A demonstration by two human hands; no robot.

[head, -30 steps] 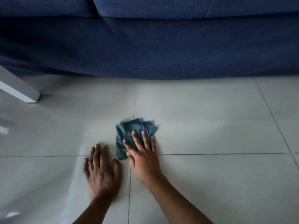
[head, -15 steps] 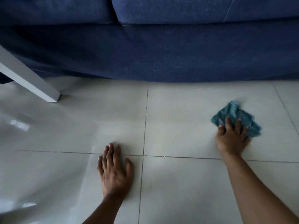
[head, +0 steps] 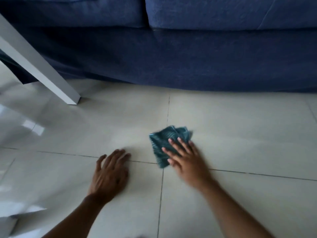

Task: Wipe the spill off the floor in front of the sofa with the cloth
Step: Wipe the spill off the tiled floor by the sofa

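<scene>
Glossy smooth floor tiles [head: 240, 127], matt woven sofa fabric [head: 188, 62], ribbed teal cloth [head: 163, 141], smooth white table leg [head: 39, 66].

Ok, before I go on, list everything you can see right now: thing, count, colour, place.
sofa: one, dark blue, across the top of the view, two seat cushions above its front panel.
furniture leg: one, white, upper left, slanting in the view, foot on the floor in front of the sofa.
floor: pale glossy tiles with dark grout lines, no clear spill visible.
cloth: one, teal, crumpled, flat on the floor at centre.
left hand: bare, palm down on the tiles, left of the cloth, not touching it.
right hand: bare, fingers spread, pressing on the cloth; blurred.
</scene>
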